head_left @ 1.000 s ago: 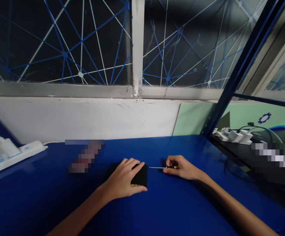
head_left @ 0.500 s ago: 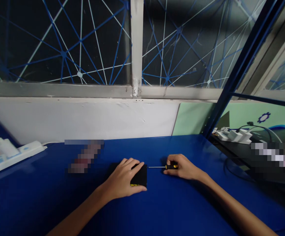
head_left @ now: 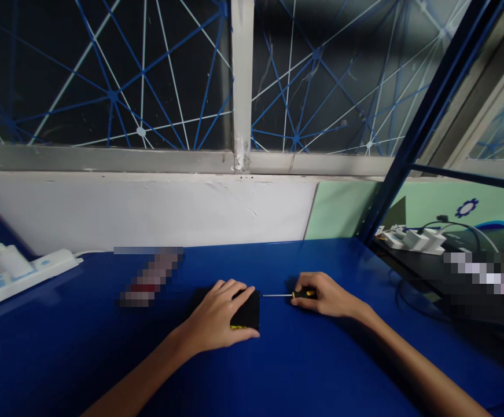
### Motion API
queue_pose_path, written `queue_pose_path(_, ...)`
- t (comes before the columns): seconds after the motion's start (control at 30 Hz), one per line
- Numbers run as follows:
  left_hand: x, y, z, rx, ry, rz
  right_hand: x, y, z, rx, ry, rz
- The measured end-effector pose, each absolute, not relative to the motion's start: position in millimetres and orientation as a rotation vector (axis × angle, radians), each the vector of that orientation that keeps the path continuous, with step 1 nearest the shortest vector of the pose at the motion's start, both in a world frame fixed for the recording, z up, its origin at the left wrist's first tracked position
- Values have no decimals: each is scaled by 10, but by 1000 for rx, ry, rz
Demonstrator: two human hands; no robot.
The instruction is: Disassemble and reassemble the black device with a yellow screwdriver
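Note:
A flat black box-like object (head_left: 248,311) with a yellow strip low on its near side lies on the blue table (head_left: 286,370). Over it rests my left hand (head_left: 221,315), gripping it with the thumb along the near edge and the fingers across the top; the hand hides its left part. To the right, my right hand (head_left: 321,294) pinches the black and yellow handle of a screwdriver (head_left: 278,295). The thin metal shaft points left, and its tip meets the right side of the black object near the far corner.
A white power strip (head_left: 26,275) with a plug lies at the table's left. A blurred-out item (head_left: 151,278) is behind my left hand. At right, beyond a blue metal post (head_left: 408,156), white adapters (head_left: 420,240) and cables sit on a black surface.
The fingers of my right hand have shifted slightly on the screwdriver handle. My left hand and the black object have stayed in place.

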State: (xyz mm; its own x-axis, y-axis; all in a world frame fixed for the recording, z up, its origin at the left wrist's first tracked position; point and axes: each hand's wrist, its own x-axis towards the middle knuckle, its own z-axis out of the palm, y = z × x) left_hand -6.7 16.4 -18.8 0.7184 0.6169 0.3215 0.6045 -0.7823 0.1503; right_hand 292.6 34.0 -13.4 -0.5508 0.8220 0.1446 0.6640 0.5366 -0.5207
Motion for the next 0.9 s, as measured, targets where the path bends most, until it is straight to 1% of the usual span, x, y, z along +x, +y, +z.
queue_pose_path(0.33,-69,164,-198,2897,1043,536,2882,332,-200,-1217,-2364,677)
queue_pose_path(0.73,-75,171,-201,2886,1034,554,2919,328,-109,-1190,-2383,603)
queue_pose_path(0.9,-69,164,-181,2886,1041,546,2916,334,-166,-1198,-2342,660)
